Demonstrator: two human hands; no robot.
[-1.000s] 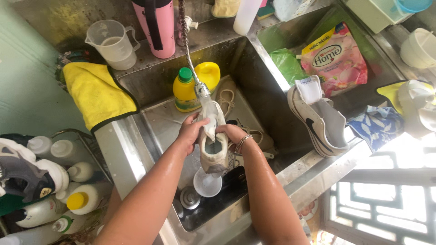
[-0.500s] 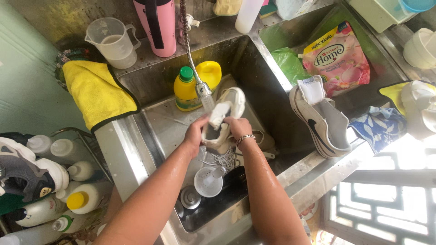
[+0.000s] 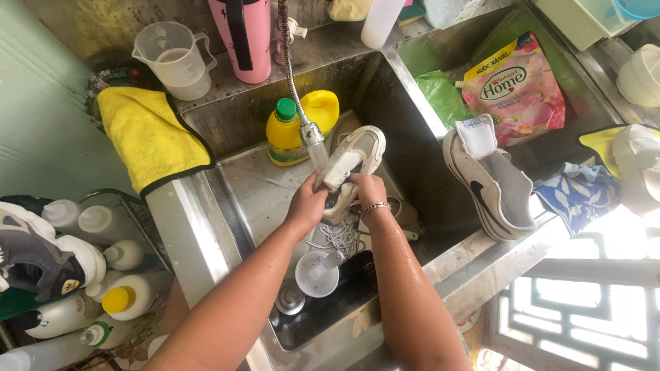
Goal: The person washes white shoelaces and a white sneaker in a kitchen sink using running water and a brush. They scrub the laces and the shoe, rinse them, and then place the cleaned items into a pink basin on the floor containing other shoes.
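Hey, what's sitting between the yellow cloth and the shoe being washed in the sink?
In the head view, a yellow bottle with a green cap stands between the yellow cloth and the shoe, with bare wet sink floor before it.

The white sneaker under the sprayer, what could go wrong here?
Both wet hands, left hand and right hand, grip the white sneaker, so it might slip into the sink. Its loose laces dangle low and could snag. The second sneaker leans on the sink's edge and may tip in.
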